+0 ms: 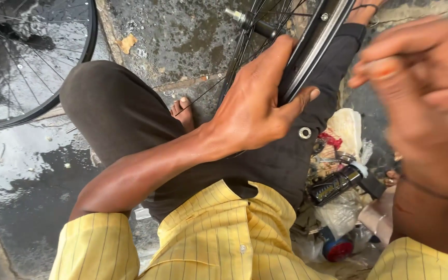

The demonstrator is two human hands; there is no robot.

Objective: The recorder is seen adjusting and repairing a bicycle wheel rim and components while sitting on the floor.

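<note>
We look down over our own lap, and the wheel rim (315, 41) is the landmark here: a black bicycle rim leaning across our dark-trousered knee (110, 98), running up and away to the top edge of the view. Our left hand (257, 106) is clamped on it, fingers wrapped over the far side and the thumb pressed flat against the near wall, so the rim is pinned against the leg and, we judge, cannot roll or twist. Resting it on the thigh seems to take the weight, leaving the hand only to steady it.

Just left of the rim, its spokes (245, 46) fan in toward the hub axle (234, 14), which points out over the wet concrete floor (172, 31). Our bare toes (183, 111) peek out on the floor below those spokes.

To the right of the rim, our right hand (421, 98) is raised close to the camera and blurred. Its fingers look curled with the tips drawn together, perhaps pinching something small and orange, but we cannot tell for sure whether it grips anything. It is apart from the rim, not touching it.

Below the rim, beside our hip, lies a heap of supplies: crumpled plastic bags (346, 129), a dark bottle (335, 186) lying on its side, and a blue and red container (337, 248). They sit within easy reach of the right hand.

Far to the left of the rim, a second wheel (42, 106) lies flat on the wet floor, well apart.
</note>
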